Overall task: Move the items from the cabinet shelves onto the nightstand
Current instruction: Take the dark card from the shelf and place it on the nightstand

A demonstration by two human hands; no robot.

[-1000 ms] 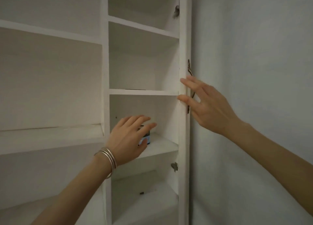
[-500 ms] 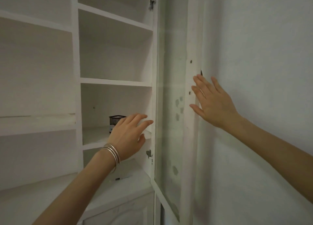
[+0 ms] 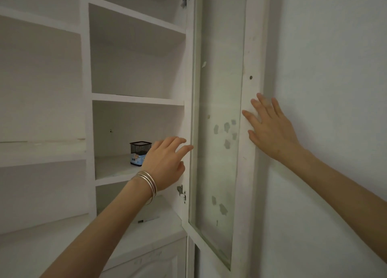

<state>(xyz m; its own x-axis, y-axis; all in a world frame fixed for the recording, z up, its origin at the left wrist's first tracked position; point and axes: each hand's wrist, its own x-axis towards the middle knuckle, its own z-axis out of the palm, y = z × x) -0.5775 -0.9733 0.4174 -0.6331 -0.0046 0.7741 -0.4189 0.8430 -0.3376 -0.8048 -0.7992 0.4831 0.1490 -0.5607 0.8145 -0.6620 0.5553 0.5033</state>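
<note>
1 black mesh pen cup (image 3: 139, 152) stands on the cabinet shelf (image 3: 113, 169), just left of the left hand (image 3: 165, 164) (bangles at its wrist), which hovers released, fingers loosely extended, gripping nothing. The right hand (image 3: 270, 131) lies flat, fingers straight, against the open glass door (image 3: 217, 100)'s frame.

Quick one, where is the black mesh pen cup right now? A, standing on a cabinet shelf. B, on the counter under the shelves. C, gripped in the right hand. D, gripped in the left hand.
A: the mesh pen cup stands upright on the shelf, and the left hand in front of it has straight fingers curled round nothing.
</note>
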